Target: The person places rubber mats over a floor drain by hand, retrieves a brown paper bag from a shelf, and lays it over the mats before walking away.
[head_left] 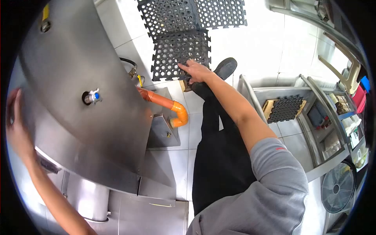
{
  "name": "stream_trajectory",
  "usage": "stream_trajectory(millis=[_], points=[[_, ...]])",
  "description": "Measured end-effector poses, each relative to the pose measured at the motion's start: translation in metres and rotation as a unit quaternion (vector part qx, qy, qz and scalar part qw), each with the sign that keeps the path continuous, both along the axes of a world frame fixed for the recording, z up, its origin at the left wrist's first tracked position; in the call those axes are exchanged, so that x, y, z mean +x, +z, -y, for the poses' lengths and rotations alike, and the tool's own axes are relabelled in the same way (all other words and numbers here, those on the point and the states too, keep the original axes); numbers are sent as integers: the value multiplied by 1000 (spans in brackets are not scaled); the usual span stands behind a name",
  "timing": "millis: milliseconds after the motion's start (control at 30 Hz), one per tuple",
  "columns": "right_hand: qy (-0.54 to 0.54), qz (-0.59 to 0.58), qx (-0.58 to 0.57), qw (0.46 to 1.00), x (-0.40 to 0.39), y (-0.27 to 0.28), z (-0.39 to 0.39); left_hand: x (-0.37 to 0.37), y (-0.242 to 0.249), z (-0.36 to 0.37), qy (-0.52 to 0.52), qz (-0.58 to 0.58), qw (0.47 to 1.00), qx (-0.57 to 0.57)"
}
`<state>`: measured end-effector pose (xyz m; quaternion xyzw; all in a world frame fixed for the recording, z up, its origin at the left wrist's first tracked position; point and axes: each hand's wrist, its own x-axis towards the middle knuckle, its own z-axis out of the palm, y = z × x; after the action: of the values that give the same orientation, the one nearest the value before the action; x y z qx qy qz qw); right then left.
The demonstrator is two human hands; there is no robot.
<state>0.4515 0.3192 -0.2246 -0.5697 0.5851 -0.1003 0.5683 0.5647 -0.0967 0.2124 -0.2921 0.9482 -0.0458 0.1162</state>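
Note:
My right hand (194,71) reaches down in front of my legs with its fingers spread, over or at the near edge of a black perforated floor mat (180,53). Whether it touches the mat I cannot tell. Just below the hand a piece of wood (183,85) shows beside my shoe. At the far left my left hand (17,125) is by the edge of a large steel unit (98,129), fingers extended and partly blurred. Nothing shows in either hand.
An orange pipe (164,102) runs from the steel unit to a metal box (158,135) on the tiled floor. Steel shelving (270,92) stands at the right, with another black mat piece (285,109) and a fan (337,188).

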Motion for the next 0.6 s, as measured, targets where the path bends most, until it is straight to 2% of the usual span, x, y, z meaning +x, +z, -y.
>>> stream_trajectory(millis=[33,67,133,233,267,300,400,500,567,600], points=[[-4,1,7,1000,11,-13,-3,15,4,15,-82,45,996,-6],[15,-23,-5,1000,19,-30,-7,5,-1,9,-85,44,995,0],[57,-63,-7,996,36,-54,-20,-24,-6,-15,40,-17,999,-24],[33,-98,-12,995,54,-76,-43,-68,-11,-56,231,-103,965,-67],[27,-109,-28,993,56,-78,-48,-70,-11,-59,240,-100,964,-57],[26,-106,-27,994,57,-82,-51,-72,-14,-63,220,-92,966,-94],[34,-143,-55,988,65,-94,-61,-72,-6,-54,188,-29,976,-104],[52,-195,-86,976,77,-109,-72,-61,-3,-42,148,-73,983,-82],[52,-199,-94,974,77,-118,-73,-70,-7,-50,130,-61,987,-78],[56,-199,-101,973,79,-122,-73,-73,-10,-57,151,-44,978,-135]])
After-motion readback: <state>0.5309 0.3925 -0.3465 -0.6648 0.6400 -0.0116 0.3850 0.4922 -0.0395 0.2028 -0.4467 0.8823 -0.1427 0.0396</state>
